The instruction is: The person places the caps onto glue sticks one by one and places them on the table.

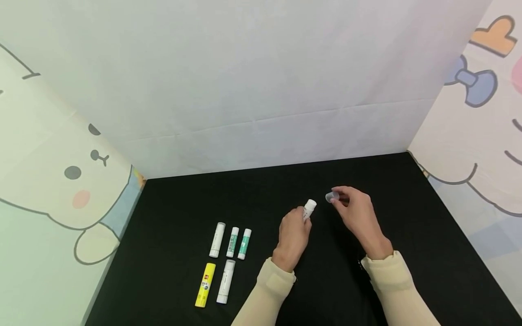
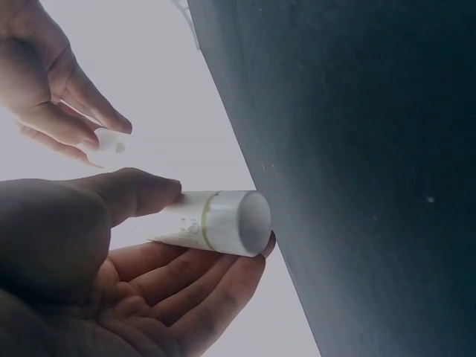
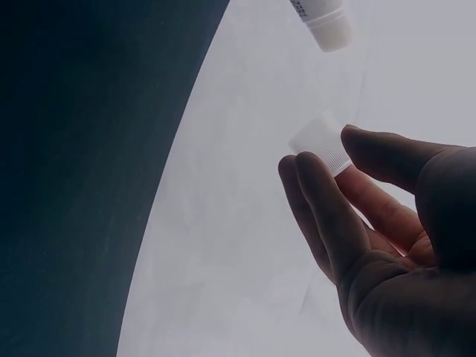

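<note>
Near the middle of the black tabletop, my left hand (image 1: 292, 233) grips a white glue stick (image 1: 310, 207) that tilts up and away, uncapped at its far end. In the left wrist view, the thumb and fingers wrap the glue stick's barrel (image 2: 190, 216), and its hollow round base faces the camera. A translucent cap (image 1: 332, 196) is pinched between thumb and fingertips of my right hand (image 1: 360, 215), just to the right of the glue stick and apart from it. Fine ridges show on the cap (image 3: 321, 143) in the right wrist view.
Left of my left hand lie two white glue sticks (image 1: 217, 240), two small green-and-white ones (image 1: 232, 242) and a yellow one (image 1: 205, 285). A white cloth wall (image 1: 261, 136) backs the black table (image 1: 175, 199), with cartoon-printed panels (image 1: 81, 181) at both sides.
</note>
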`<state>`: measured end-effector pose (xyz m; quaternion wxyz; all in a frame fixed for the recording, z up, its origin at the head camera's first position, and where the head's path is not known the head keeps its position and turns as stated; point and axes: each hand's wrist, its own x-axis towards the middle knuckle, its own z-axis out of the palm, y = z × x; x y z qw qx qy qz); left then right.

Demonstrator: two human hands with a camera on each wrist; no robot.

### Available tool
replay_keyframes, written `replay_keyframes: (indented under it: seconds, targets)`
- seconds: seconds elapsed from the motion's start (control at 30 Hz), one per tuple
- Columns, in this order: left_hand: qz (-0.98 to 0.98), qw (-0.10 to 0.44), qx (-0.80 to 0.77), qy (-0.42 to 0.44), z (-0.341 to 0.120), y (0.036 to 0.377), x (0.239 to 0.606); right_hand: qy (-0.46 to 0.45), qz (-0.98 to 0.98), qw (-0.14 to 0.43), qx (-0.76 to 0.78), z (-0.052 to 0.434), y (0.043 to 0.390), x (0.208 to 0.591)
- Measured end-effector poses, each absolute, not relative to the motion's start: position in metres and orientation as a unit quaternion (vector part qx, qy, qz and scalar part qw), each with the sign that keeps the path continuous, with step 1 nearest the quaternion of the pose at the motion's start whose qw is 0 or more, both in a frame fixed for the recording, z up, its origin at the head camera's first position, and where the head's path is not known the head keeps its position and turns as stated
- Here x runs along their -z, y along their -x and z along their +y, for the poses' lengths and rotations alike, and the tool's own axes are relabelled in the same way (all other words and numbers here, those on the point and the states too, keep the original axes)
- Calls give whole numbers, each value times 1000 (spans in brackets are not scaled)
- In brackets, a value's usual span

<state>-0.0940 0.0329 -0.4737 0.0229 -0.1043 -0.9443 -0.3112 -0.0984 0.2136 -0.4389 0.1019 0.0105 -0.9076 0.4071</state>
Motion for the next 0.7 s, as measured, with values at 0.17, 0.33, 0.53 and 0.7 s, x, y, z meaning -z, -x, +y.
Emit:
replay_keyframes:
  seconds: [0.17,0.33,0.53,0.7]
  targets:
    - [-944,18,312,102,28,91,474,-18,-906,103,-410,209,98,439]
    - [-945,16,313,98,24,89,473,-24,-903,95,-417,204,97,438]
    - [-947,20,306,95,21,85,474,-35,-901,89,-423,199,94,438]
    - [-947,21,308,92,18,82,475,-40,-900,79,-427,195,92,439]
